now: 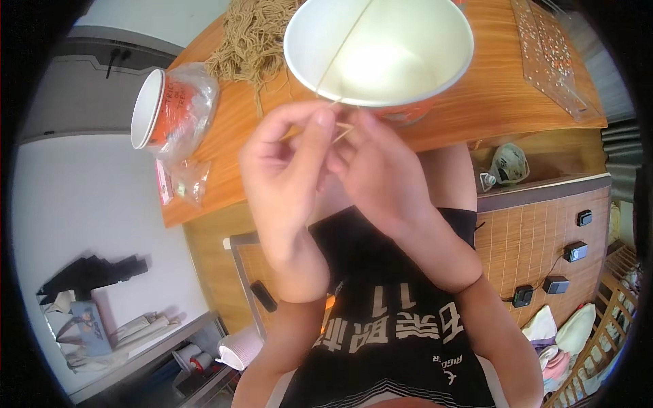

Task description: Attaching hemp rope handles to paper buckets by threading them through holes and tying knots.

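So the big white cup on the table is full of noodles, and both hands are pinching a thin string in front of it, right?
Not quite. The head view shows the big white cup is empty inside; the pile of tan noodle-like strands lies beside it on the wooden table. The rest is right: the left hand and right hand are both pinching a thin string in front of it.

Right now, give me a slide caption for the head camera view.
Both hands, left hand and right hand, pinch a thin tan strand beside a white paper bowl on a wooden table.

Bare forearms, no sleeves, black shirt (388, 319) with white printed characters
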Motion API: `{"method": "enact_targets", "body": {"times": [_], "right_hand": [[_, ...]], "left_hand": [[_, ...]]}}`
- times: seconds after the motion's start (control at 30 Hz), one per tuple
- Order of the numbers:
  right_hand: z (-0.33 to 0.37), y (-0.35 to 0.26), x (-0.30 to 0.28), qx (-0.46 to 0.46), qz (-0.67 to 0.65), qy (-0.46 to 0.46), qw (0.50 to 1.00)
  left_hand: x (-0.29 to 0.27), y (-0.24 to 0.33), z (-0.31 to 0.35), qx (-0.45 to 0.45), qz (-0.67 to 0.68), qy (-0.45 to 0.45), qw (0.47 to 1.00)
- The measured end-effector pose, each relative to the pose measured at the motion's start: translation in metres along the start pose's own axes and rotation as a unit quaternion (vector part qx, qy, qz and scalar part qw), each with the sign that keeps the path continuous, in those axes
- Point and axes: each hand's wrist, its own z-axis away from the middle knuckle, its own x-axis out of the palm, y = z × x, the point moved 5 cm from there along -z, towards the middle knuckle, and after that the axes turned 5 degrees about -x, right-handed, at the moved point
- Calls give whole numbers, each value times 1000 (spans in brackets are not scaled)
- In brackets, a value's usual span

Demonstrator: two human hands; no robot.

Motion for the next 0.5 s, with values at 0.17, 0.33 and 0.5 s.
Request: {"method": "enact_targets", "body": {"times": [0.17,0.33,0.5], "right_hand": [[0,-3,-10,-16,-32,-19,999],[7,1,-15,-95,29,-19,995],[7,-7,-22,-203,202,27,958]], "left_hand": [[4,1,-3,52,-58,19,997],[2,-1,-4,91,-159,48,982],[7,-5,-2,88,-95,-2,992]]}}
